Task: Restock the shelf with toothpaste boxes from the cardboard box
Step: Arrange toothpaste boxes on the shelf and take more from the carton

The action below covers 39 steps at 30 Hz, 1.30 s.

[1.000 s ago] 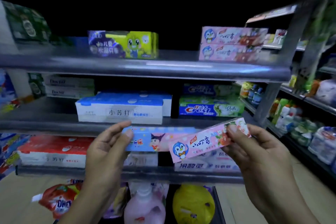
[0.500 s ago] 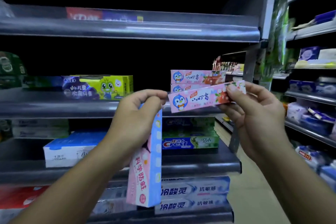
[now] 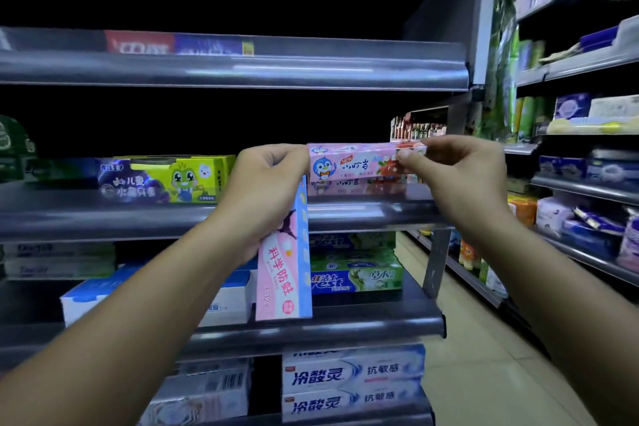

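My right hand (image 3: 456,176) pinches the right end of a pink penguin toothpaste box (image 3: 356,164), held level on top of the matching pink boxes (image 3: 356,187) stacked on the middle shelf (image 3: 363,213). My left hand (image 3: 266,194) grips a pink and blue children's toothpaste box (image 3: 287,259) that hangs upright below it; its fingertips also touch the left end of the penguin box. The cardboard box is out of view.
A yellow-green cartoon toothpaste pack (image 3: 166,180) sits left on the same shelf. Green Crest boxes (image 3: 356,275) and white-blue boxes (image 3: 152,301) fill the shelf below, blue-white boxes (image 3: 352,380) the lowest. A side aisle (image 3: 466,356) with other stocked shelves (image 3: 587,183) runs at right.
The view has tilted upward. My right hand has carried the penguin box up and forward, levelling it onto the pink stack. My left hand rose alongside with the upright box.
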Tool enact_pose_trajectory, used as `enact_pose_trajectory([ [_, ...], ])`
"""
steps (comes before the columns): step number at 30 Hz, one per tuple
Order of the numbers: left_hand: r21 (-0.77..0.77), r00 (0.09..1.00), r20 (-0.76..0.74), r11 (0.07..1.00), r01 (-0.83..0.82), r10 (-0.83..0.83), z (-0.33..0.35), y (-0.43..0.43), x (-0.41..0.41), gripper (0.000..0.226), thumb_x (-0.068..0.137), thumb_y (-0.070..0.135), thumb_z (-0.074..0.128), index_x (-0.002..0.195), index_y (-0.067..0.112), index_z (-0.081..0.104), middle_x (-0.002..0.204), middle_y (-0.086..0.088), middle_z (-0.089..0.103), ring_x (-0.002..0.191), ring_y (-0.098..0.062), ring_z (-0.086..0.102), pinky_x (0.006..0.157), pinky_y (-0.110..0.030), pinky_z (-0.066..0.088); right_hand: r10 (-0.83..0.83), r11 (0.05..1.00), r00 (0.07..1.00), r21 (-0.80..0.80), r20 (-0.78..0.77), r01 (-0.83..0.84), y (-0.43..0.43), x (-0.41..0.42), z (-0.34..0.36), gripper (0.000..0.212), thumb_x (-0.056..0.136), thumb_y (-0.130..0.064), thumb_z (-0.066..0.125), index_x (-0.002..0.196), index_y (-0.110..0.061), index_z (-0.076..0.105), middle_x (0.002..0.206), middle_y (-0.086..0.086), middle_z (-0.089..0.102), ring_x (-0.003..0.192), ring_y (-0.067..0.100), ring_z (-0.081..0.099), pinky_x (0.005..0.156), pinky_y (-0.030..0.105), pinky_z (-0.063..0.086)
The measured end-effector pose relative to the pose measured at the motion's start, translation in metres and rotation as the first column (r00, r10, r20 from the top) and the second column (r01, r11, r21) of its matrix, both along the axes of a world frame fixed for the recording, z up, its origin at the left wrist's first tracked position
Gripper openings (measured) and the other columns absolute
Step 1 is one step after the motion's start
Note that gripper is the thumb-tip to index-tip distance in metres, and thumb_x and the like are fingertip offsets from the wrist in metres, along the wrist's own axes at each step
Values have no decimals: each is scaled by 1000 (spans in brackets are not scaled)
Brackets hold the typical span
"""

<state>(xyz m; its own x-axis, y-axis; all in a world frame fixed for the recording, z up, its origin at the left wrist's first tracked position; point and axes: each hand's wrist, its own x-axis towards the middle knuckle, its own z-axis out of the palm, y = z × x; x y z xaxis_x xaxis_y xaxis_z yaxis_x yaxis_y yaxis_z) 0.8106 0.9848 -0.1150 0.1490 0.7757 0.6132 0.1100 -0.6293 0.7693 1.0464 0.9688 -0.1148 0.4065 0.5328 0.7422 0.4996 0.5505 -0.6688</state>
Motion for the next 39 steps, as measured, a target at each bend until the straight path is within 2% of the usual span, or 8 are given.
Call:
enact_pose_trajectory([
  [10, -100, 959, -274, 990, -97, 67, -1, 9, 0, 51, 85, 41, 50, 86, -10, 48, 73, -19, 52, 70, -24, 45, 67, -37, 38, -77, 964, 992, -248, 100, 100, 13, 1, -13, 21, 79, -42, 83, 74, -22, 77, 69, -9, 73, 75, 12, 69, 65, 34, 52],
  [15, -90, 991, -102, 991, -98, 89, -2, 3, 1, 18, 80, 33, 50, 68, 19, 52, 78, -7, 49, 73, -21, 43, 66, -36, 33, -151, 961, 981, -213, 121, 174, 9, 1, -17, 43, 77, -44, 84, 111, -19, 75, 101, -6, 75, 99, 18, 68, 86, 41, 56],
  [18, -39, 986, 62, 987, -155, 157, -2, 1, -4, 13, 79, 29, 53, 75, 22, 64, 81, -1, 56, 75, -11, 48, 66, -28, 37, -283, 957, 921, 15, 266, 290, -7, -4, -24, 39, 83, -38, 79, 117, -21, 72, 109, -4, 72, 113, 21, 58, 91, 35, 46],
  [20, -71, 972, 183, 988, -136, 147, -2, 2, -6, 15, 82, 24, 58, 81, 15, 70, 79, 1, 63, 69, -11, 54, 60, -19, 42, -254, 967, 913, 94, 318, 237, -21, -14, -29, 23, 87, -32, 77, 106, -19, 74, 96, -6, 71, 99, 18, 60, 80, 30, 44],
  [23, -114, 936, 329, 989, -96, 128, 1, 2, -6, 21, 92, 10, 59, 84, 19, 76, 78, 10, 73, 71, -6, 63, 61, -19, 47, 85, 996, 966, -33, 244, -79, -40, -41, -39, 10, 85, -29, 79, 87, -19, 76, 76, -4, 73, 73, 18, 67, 65, 32, 56],
  [28, -88, 848, 529, 996, 13, 36, 1, -3, -2, 23, 98, 4, 53, 86, 14, 71, 78, 6, 68, 68, -5, 61, 61, -19, 47, 533, 773, 846, -422, 28, -474, -62, -68, -51, 47, 68, -50, 87, 101, -22, 69, 85, 3, 77, 69, 31, 67, 61, 38, 51],
  [32, -81, 809, 585, 988, 135, -62, -4, -5, -2, 17, 103, 11, 52, 90, 18, 61, 75, 4, 60, 65, -8, 55, 64, -26, 43, 488, 807, 870, -345, -68, -480, -55, -61, -48, 36, 73, -13, 87, 103, -6, 67, 84, 13, 77, 61, 28, 68, 54, 34, 56],
  [39, 22, 924, 379, 998, 53, -58, 1, 4, -8, 35, 89, -10, 64, 109, 18, 71, 94, 6, 78, 93, -8, 73, 71, -16, 54, 379, 916, 902, -59, -207, -398, -38, -22, -18, 45, 65, -12, 88, 102, -8, 63, 77, 7, 77, 59, 14, 71, 52, 19, 53],
])
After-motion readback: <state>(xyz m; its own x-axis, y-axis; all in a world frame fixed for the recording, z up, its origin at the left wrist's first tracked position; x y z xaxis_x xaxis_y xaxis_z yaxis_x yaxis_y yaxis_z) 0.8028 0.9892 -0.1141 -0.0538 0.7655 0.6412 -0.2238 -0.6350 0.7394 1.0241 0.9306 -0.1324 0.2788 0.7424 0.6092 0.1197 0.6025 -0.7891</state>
